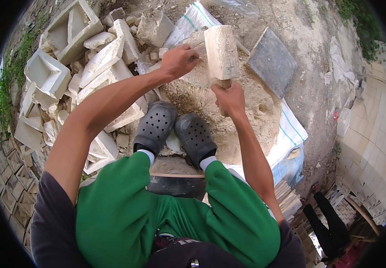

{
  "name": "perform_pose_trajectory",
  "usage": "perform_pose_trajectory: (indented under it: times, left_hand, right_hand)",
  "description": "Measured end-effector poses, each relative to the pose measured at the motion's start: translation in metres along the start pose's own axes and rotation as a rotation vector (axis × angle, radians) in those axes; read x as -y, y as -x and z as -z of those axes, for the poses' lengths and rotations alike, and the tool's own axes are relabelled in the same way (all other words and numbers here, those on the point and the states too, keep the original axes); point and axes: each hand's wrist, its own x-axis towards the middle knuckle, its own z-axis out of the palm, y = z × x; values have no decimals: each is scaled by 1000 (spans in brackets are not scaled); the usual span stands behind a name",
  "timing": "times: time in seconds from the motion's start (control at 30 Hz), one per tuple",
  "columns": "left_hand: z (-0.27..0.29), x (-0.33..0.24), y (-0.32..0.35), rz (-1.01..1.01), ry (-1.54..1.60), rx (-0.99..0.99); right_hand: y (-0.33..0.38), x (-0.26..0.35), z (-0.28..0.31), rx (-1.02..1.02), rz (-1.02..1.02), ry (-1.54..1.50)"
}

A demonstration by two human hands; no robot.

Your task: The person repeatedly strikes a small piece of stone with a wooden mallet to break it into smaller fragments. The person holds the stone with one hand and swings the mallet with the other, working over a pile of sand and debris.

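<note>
Dark shirt (170,260) & green trousers (117,203) nearest cam. R hand (232,98) clamped on pale mallet (222,51) by its handle, over sack (293,127) nr far edge. L hand (179,60): fingers curled, can't tell if closed on anything. Crushed material (253,129) covers much of sack, so prob. well along; chunks (102,62) past L edge look left to do.

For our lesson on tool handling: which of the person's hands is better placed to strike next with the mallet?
Probably the right hand: it grips the handle of the mallet. The left hand is clear of the mallet, to its left.
</note>
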Motion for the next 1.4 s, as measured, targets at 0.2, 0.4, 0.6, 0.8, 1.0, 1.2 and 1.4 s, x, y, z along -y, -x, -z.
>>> perform_pose_trajectory:
  times: [0.2, 0.4, 0.6, 0.8, 1.0, 1.2, 1.4]
  left_hand:
    - [2, -5, -2, 7, -18, 1]
    - [3, -1, 3, -23, -22, -16]
    - [-2, 1, -5, -75, -57, -8]
    - [-3, 4, -3, -148, -89, -31]
    - [-7, 2, -7, -143, -27, -24]
    - [-6, -8, -12, -69, -11, -10]
    - [-4, -3, -7, -41, 0, -75]
  right_hand:
    - [-17, -34, -18, -54, 160, 56]
    - [-9, -1, 3, 39, 39, 60]
    - [-13, -32, -8, -51, 154, 49]
    - [-14, -27, -8, 17, 87, -12]
    - [-6, -23, 3, 13, -48, -98]
    - [0, -16, 10, 15, -5, -89]
    - [4, 11, 14, -32, 163, -11]
